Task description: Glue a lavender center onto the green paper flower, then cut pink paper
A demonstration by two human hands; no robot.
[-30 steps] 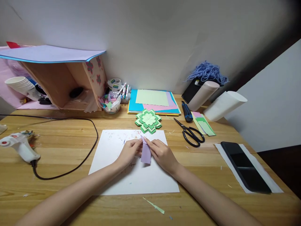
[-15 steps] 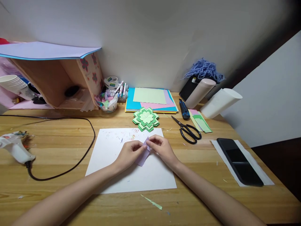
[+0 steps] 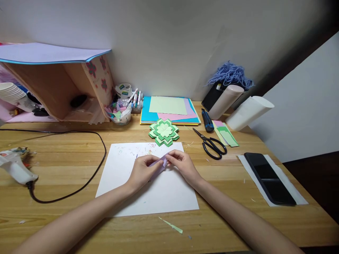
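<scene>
Between my two hands is a small piece of purple paper point(image 3: 162, 165), partly hidden by my fingers. My left hand point(image 3: 144, 171) pinches it from the left with thumb and fingers. At its upper right end, my right hand point(image 3: 182, 164) grips it between thumb and fingertips. Both hands are over a white sheet of paper point(image 3: 169, 197) that lies on the wooden table. Just beyond the sheet sits a layered green paper flower point(image 3: 164, 131).
Black-handled scissors point(image 3: 212, 144), a blue utility knife point(image 3: 207, 120) and a phone point(image 3: 268, 180) lie to the right. At left are a glue gun point(image 3: 17, 165) and its black cord. Coloured paper point(image 3: 169, 106) is stacked at the back, beside a bowl of scraps point(image 3: 120, 114).
The purple paper has turned, so its lower end now points more to the left and less of it shows. Both hands keep their pinch on it.
</scene>
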